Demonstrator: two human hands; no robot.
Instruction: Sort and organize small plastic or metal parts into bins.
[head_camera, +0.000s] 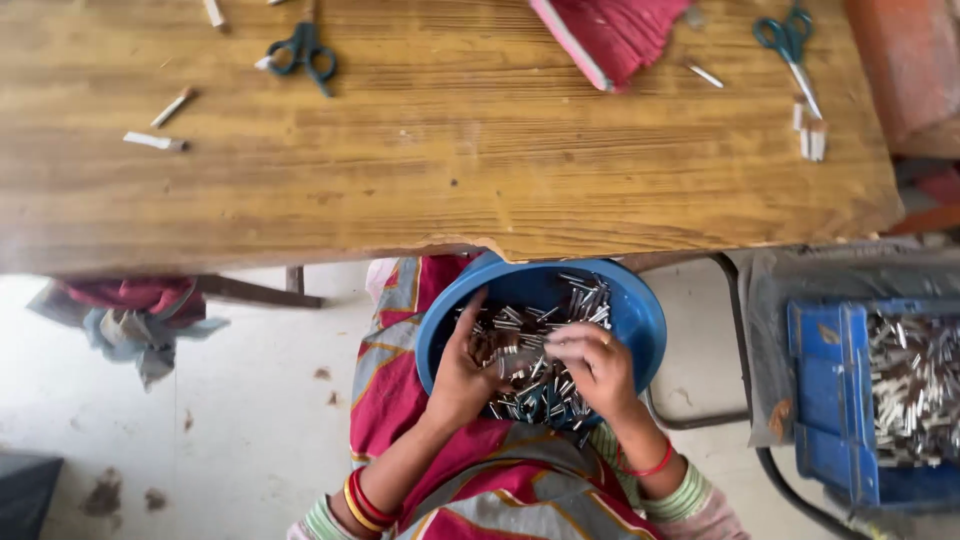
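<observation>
both hands (530, 370) amid metal pieces (540, 335), blue bowl (640, 315).

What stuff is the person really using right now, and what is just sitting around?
In use:
left hand and right hand, both in the blue bowl
small metal pieces in the bowl

Lying about:
two scissors on the table
paper bits
red cloth
blue crate of more pieces, on the right
</observation>
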